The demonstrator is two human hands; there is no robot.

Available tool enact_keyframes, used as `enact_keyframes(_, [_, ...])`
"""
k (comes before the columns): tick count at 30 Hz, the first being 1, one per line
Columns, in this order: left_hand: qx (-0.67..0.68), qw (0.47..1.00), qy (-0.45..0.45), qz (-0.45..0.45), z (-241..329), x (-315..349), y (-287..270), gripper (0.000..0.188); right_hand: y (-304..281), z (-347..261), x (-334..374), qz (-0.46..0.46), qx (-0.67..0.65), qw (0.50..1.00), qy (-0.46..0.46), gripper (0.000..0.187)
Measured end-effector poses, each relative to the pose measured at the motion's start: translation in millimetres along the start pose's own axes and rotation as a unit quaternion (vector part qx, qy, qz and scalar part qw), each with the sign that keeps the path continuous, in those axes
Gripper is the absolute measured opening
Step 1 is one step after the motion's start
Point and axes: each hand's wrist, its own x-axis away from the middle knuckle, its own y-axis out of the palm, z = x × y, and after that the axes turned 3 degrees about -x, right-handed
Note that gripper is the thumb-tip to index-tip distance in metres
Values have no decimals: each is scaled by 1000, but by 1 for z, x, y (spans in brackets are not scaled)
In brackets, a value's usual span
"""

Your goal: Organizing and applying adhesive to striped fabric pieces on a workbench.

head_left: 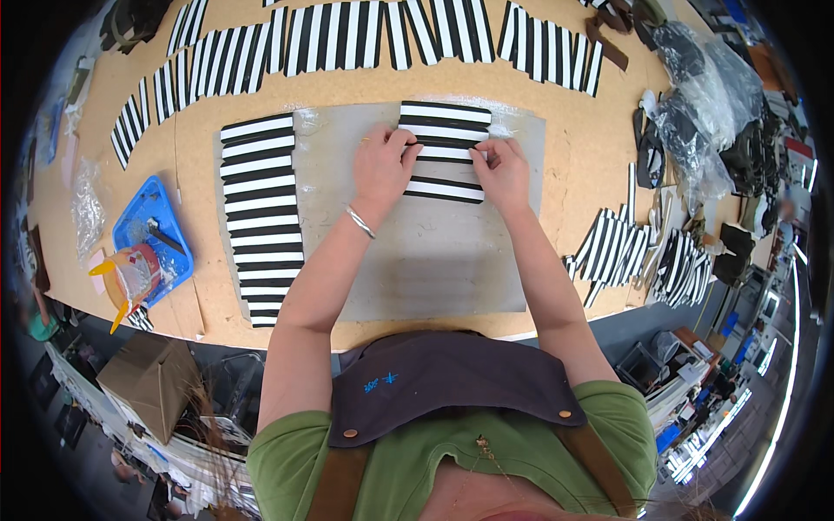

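Observation:
My left hand and my right hand pinch opposite ends of a black-and-white strip over a grey board. Just beyond it, several like strips lie close together in a short stack of rows. Nearer to me, apart from these, another black-and-white strip lies crosswise on the board, slightly tilted. A long column of striped pieces runs along the board's left side. My fingertips partly cover the ends of the held strip.
Groups of striped pieces line the table's far side. Piles of strips lie at the right, below clear plastic bags. On the left stands a blue tray with a brush, beside a container with yellow handles.

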Motion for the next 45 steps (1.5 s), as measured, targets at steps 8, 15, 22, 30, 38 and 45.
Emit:
enact_keyframes(8, [-29,990,107,-87,3,34,-20,21,-15,-7,36,-105,59,985,-123,21])
enact_keyframes(15, [-30,981,115,-151,7,28,-29,22,-15,-11,35,-121,81,977,-158,19])
enact_keyframes(22, [87,985,60,-133,4,23,-23,16,-14,-8,29,-96,-52,993,-36,15])
enact_keyframes(30, [40,995,33,-81,1,22,-15,9,-9,-5,26,-60,-29,998,-1,10])
enact_keyframes(38, [16,998,11,-56,17,22,-19,14,-17,-1,33,10,-2,999,-31,20])
enact_keyframes(45, [78,992,-1,-95,10,64,-50,21,-103,37,133,88,50,992,74,24])
